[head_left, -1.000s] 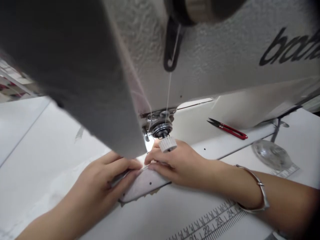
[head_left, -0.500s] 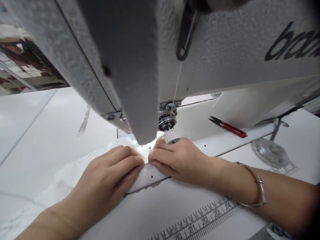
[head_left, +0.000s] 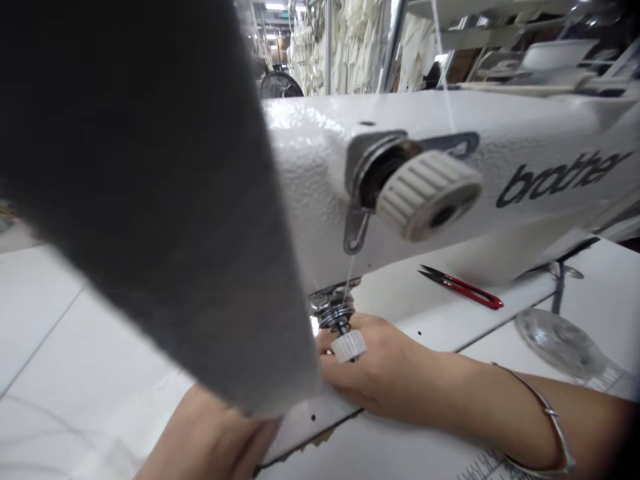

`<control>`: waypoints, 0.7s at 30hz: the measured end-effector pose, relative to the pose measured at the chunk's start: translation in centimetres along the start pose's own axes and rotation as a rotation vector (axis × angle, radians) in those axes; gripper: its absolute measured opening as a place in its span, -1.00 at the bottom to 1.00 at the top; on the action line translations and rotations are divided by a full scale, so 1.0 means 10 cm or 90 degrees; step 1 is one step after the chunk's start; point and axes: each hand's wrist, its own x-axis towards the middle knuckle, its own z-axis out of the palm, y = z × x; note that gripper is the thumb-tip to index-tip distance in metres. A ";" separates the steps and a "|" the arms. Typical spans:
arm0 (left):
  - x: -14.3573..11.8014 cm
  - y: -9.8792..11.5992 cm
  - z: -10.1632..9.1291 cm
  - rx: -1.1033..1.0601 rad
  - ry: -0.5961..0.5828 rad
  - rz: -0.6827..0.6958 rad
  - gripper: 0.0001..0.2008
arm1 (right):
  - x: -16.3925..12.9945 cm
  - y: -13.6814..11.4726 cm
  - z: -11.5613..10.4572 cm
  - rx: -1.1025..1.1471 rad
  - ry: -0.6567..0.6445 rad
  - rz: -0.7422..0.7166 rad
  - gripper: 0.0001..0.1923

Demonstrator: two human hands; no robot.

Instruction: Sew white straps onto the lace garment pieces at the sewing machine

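In front of me stands a white sewing machine [head_left: 310, 180] with a large thread tension dial [head_left: 430, 193] and a smaller dial [head_left: 349, 347] below it. My left hand [head_left: 210, 437] rests on white fabric [head_left: 155, 407] at the bed's front. Its fingers are bent together, and the machine's head covers their tips. Beside the needle area, my right hand [head_left: 377, 367] is closed, fingers curled behind the small dial; a bangle [head_left: 547, 407] circles that wrist. The fabric between the hands and the needle are hidden by the machine's head.
Red-handled thread snips [head_left: 465, 289] lie on the machine bed, right of my right hand. A clear round plastic piece [head_left: 560, 341] sits farther right. A ruler scale [head_left: 485, 467] marks the table's front. Behind, pale garments [head_left: 350, 47] hang near a fan [head_left: 280, 85].
My view has tilted up and shifted, so the machine's head looms larger and covers more of my left hand. Both hands appear lower in view, staying by the needle area.
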 end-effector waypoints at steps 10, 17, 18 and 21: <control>-0.04 -0.12 0.05 0.074 0.071 -0.042 -0.77 | 0.02 -0.06 -0.02 -0.070 0.054 0.013 -0.81; 0.10 -0.13 0.01 0.048 0.036 -0.054 -0.76 | 0.04 -0.02 0.02 -0.068 0.108 0.029 -0.81; 0.10 -0.13 0.01 0.048 0.035 -0.056 -0.77 | 0.06 0.00 0.02 -0.068 0.107 0.024 -0.81; 0.11 -0.14 0.01 0.041 0.035 -0.055 -0.80 | 0.09 0.04 0.04 -0.063 0.085 0.005 -0.85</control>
